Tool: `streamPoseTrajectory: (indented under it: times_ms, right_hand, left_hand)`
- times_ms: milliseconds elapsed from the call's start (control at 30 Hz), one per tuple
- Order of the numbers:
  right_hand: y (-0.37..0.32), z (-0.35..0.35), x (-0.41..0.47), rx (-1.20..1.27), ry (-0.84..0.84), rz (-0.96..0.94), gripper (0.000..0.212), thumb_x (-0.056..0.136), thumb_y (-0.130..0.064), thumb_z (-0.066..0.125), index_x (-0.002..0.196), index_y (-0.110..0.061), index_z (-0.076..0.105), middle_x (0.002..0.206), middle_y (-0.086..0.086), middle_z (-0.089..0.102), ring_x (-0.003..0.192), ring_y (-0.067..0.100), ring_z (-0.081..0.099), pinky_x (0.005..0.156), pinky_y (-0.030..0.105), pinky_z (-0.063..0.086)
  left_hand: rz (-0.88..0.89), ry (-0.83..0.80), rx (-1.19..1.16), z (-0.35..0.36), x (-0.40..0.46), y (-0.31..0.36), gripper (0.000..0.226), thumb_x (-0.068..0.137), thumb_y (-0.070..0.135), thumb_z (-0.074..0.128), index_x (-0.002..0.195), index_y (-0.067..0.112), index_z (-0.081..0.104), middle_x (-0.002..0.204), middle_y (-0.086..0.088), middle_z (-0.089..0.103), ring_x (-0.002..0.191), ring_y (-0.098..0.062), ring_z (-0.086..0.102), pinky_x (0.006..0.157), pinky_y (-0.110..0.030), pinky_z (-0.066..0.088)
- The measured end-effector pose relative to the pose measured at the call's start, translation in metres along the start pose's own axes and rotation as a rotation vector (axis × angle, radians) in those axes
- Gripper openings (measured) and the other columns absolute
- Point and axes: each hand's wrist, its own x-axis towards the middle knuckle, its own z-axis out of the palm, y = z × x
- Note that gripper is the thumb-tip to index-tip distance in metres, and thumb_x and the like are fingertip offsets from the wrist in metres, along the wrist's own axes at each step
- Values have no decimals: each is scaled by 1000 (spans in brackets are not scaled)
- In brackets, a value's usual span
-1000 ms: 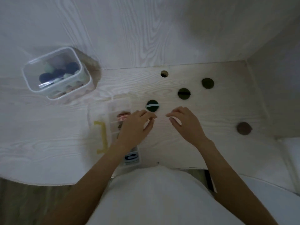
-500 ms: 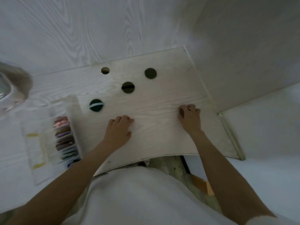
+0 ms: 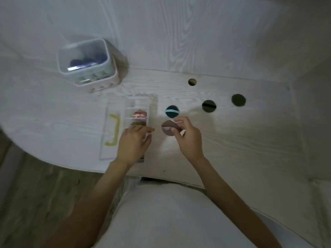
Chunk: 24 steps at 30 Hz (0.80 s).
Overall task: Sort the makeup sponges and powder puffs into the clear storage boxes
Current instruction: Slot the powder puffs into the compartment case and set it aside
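The left hand lies over the near half of the flat clear divided storage box, so the compartments beneath it and whatever they hold are hidden, and whether the fingers press the box or only rest on it cannot be told. The curled fingers of the right hand cover part of the round mauve powder puff, hiding its near edge and the exact grip. Inside the tall clear lidded storage box the dark blue shapes are blurred by the walls and cannot be counted.
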Motion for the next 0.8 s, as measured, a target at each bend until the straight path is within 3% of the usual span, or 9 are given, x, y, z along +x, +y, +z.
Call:
streamPoseTrajectory:
  times_ms: [133, 267, 400, 600, 700, 800]
  right_hand:
    - [-31, 31, 26, -2, -53, -76, 9, 87, -9, 62, 95, -11, 64, 90, -2, 68, 78, 6, 57, 65, 12, 44]
    - [-42, 56, 46, -44, -68, -139, 8, 85, -8, 64, 93, -9, 65, 92, 3, 66, 79, 14, 61, 65, 17, 48]
    - [-43, 71, 45, -102, -125, -164, 8, 83, -7, 65, 91, -12, 66, 89, 1, 65, 73, 6, 55, 63, 5, 41]
    - [-34, 74, 30, -82, -123, -142, 8, 83, -10, 65, 90, -15, 65, 88, -1, 66, 76, 11, 61, 65, 29, 53]
    - [-31, 70, 25, -87, -122, -115, 8, 83, -9, 64, 88, -15, 65, 85, -2, 66, 75, 10, 61, 65, 29, 52]
    - [-31, 66, 18, -101, -122, -106, 6, 82, -10, 65, 86, -14, 64, 83, -2, 66, 73, 8, 60, 64, 25, 51]
  left_hand:
    - [-129, 29, 114, -18, -8, -51, 36, 83, 36, 41, 103, 19, 67, 97, -4, 68, 89, -31, 59, 72, -37, 45]
    - [-106, -5, 132, -19, -1, -70, 35, 82, 38, 43, 101, 21, 67, 97, 0, 68, 91, -29, 57, 70, -34, 42]
    - [-25, 2, 105, -19, -5, -84, 30, 80, 38, 47, 93, 23, 69, 94, 3, 66, 88, -27, 56, 69, -33, 40]
    - [30, 52, 111, -15, -14, -81, 29, 83, 34, 46, 90, 20, 71, 91, 1, 61, 81, -21, 50, 65, -30, 31]
    - [9, -9, 141, -7, -16, -73, 33, 85, 32, 41, 99, 21, 68, 89, 0, 61, 81, -23, 52, 66, -32, 37]
    - [6, -52, 155, -6, -18, -68, 34, 85, 31, 38, 93, 21, 70, 91, 1, 64, 84, -25, 54, 68, -34, 38]
